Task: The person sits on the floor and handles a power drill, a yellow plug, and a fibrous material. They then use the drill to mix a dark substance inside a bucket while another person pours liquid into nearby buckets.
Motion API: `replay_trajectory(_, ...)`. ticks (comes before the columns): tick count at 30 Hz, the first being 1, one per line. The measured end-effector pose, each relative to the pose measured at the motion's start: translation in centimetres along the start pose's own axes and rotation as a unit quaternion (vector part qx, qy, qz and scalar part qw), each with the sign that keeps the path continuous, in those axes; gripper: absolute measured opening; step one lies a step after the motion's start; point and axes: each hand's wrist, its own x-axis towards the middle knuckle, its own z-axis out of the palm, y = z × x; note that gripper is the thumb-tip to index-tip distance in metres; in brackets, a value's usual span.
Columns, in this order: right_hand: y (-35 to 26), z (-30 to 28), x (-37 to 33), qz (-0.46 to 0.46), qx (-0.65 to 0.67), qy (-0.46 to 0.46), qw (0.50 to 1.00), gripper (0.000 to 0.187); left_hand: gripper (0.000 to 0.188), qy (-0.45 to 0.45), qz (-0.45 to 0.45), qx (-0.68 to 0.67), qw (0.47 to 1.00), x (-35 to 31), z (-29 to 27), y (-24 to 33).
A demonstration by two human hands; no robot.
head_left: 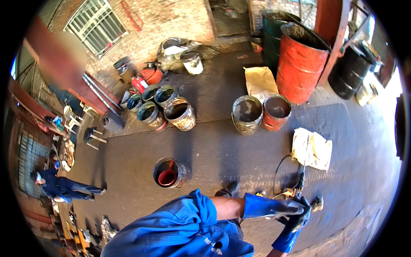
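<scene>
Both hands wear long blue gloves with dark grip areas and meet at the lower right. My left hand (287, 208) reaches across from the left, its fingertips partly covered by my right hand (301, 217). The right fingers curl around the end of the left glove; the exact finger positions are hard to make out. Just beyond them on the floor lies an orange and black power tool (293, 192) with a dark cord (276, 173). Left of my arms stands a dark bucket (183, 174) with a red jug-like container (167, 177) in it.
A crumpled pale sack (312, 147) lies beyond the tool. Two filled buckets, one grey (247, 124) and one red (274, 122), stand before a red drum (299, 64). Several stained buckets (182, 118) cluster at the far left. A person in dark blue (70, 186) is at left.
</scene>
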Motion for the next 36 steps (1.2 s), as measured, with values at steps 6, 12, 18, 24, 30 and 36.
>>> replay_trajectory(6,4.9,-0.8,2.5,0.098,0.074,-0.002,0.992,0.098,0.031,-0.050,0.022,-0.189,0.981,12.9,-16.9,-14.1)
replay_trajectory(12,19.0,-4.6,-4.9,0.303,0.221,0.160,0.913,0.079,0.034,0.314,-0.190,-0.211,0.906,10.5,-31.4,-18.9)
replay_trajectory(18,35.1,-3.7,-18.0,0.612,0.184,0.279,0.717,0.057,0.028,0.484,-0.271,-0.105,0.825,12.4,-37.5,-19.9)
replay_trajectory(24,47.4,-3.1,-22.0,0.658,-0.114,0.118,0.735,0.060,0.031,0.465,-0.284,-0.038,0.837,12.8,-46.2,-25.8)
replay_trajectory(30,55.5,-6.8,-14.9,0.661,-0.253,0.024,0.706,0.067,0.035,0.446,-0.339,-0.011,0.828,13.3,-52.7,-35.3)
replay_trajectory(36,68.2,-8.1,-13.1,0.641,-0.419,0.004,0.643,0.073,0.035,0.403,-0.339,0.036,0.849,11.9,-59.0,-43.2)
